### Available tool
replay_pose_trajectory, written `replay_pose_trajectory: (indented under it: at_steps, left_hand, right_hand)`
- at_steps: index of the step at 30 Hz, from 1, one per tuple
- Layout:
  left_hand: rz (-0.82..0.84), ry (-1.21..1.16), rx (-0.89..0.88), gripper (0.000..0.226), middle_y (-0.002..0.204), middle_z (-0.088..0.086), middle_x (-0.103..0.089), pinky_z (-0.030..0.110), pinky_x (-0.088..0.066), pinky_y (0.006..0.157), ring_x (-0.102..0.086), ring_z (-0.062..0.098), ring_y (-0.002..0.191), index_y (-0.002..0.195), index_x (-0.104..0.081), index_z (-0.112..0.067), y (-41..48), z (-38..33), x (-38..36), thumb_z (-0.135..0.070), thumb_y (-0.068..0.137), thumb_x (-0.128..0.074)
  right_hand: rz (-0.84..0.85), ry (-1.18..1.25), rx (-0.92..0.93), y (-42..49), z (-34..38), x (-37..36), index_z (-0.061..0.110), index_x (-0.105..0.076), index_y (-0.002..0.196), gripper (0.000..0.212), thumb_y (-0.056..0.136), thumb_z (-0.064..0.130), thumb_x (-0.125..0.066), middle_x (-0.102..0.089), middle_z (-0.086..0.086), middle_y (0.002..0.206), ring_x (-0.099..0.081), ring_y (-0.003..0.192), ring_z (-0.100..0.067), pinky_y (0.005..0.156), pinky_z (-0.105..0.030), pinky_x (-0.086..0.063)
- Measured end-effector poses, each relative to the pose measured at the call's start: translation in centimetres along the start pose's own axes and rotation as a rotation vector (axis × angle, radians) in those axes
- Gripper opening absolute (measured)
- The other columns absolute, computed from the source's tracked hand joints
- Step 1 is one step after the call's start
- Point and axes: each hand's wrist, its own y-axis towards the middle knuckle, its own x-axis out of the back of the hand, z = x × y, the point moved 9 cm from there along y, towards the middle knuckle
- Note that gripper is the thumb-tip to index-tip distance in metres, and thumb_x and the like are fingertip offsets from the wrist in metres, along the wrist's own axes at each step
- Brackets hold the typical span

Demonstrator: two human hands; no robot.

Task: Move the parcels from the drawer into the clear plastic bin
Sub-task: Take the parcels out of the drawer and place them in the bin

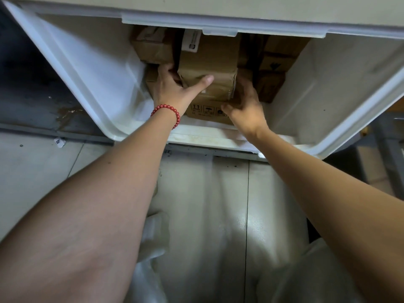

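Head view: this looks like early days. The white plastic drawer is pulled out and still well stocked. The left hand, the one with the red bead bracelet on its wrist, is clamped on the brown paper-wrapped parcel, thumb across the top and fingers curled round its left side. The right hand grips the same parcel from the right, fingers wrapped along that edge. The parcel sits inside the drawer, on top of a flat cardboard box with handling symbols, so it hasn't cleared the rim yet. More brown cardboard boxes are stacked behind and to either side, all waiting their turn. The clear plastic bin is hard to pick out; a blurry see-through shape at the bottom might be it, can't tell. Nothing visibly moved over, so probably most of the job is left.
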Motion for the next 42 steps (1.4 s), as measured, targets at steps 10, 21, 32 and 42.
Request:
replay_pose_trajectory:
  at_steps: [10, 21, 32, 42]
  left_hand:
    - [0.034, -0.390, 0.230, 0.097, 0.146, 0.001, -0.039, 0.045, -0.031, 0.110, -0.039, 0.026, 0.131, 0.148, -0.019, -0.025, -4.9, 1.5, -0.4, -0.055, 0.073, -0.073]
    - [0.026, -0.585, 0.315, 0.042, 0.119, -0.006, -0.053, 0.029, -0.053, 0.059, -0.055, 0.014, 0.100, 0.112, -0.049, -0.032, -13.6, 0.5, 4.5, -0.038, 0.078, -0.072]
    - [0.131, -0.510, 0.302, 0.031, 0.109, -0.009, -0.060, 0.040, -0.056, 0.073, -0.058, 0.013, 0.101, 0.106, -0.057, -0.034, -22.4, 1.1, 12.7, -0.052, 0.082, -0.064]
    - [0.008, -0.473, 0.074, 0.051, 0.110, -0.016, -0.062, 0.031, -0.055, 0.072, -0.060, 0.003, 0.098, 0.123, -0.038, -0.041, -25.6, -0.5, 16.3, -0.054, 0.080, -0.063]
  right_hand:
    - [0.093, -0.157, 0.010, -5.3, 0.6, 0.3, 0.015, -0.039, 0.140, 0.057, 0.088, 0.013, -0.063, -0.042, -0.006, 0.144, -0.043, 0.129, -0.020, 0.094, -0.013, -0.027]
    - [0.239, -0.253, -0.087, -11.3, 1.8, 4.4, 0.020, -0.015, 0.154, 0.075, 0.093, 0.017, -0.060, -0.015, -0.005, 0.160, -0.022, 0.145, -0.024, 0.115, -0.032, -0.021]
    - [0.238, 0.032, 0.092, -20.0, 8.9, 5.3, 0.018, -0.014, 0.150, 0.080, 0.089, 0.009, -0.065, -0.033, -0.004, 0.150, -0.043, 0.128, -0.017, 0.105, -0.029, -0.042]
    - [0.370, 0.187, -0.070, -22.4, 8.0, 3.7, 0.025, -0.010, 0.150, 0.074, 0.095, 0.018, -0.058, -0.049, 0.015, 0.104, -0.052, 0.116, -0.019, 0.101, -0.042, -0.045]
